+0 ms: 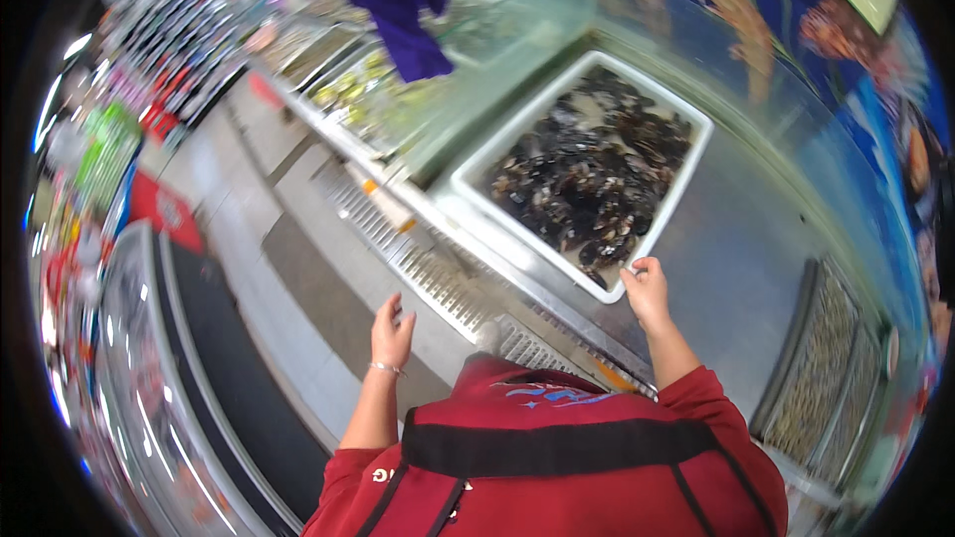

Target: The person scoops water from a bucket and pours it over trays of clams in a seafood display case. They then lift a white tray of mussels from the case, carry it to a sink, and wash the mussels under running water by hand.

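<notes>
A shallow white tray (476, 190) holds a heap of dark mussels (587, 169) and lies on the metal counter. At the tray's near right corner is my right hand (647, 290), its fingers bent and closed over the rim. My left hand (391, 336) is held out over the floor, to the left of the counter's edge. Its fingers are apart and nothing is in them. A thin bracelet (386, 368) circles the left wrist.
Glass tank walls (522, 70) rise behind the tray. A purple cloth (393, 0) hangs over the glass. Ridged trays of small shellfish (831, 368) sit at the right. A metal floor grate (433, 283) runs along the counter. A freezer case (149, 358) stands at the left.
</notes>
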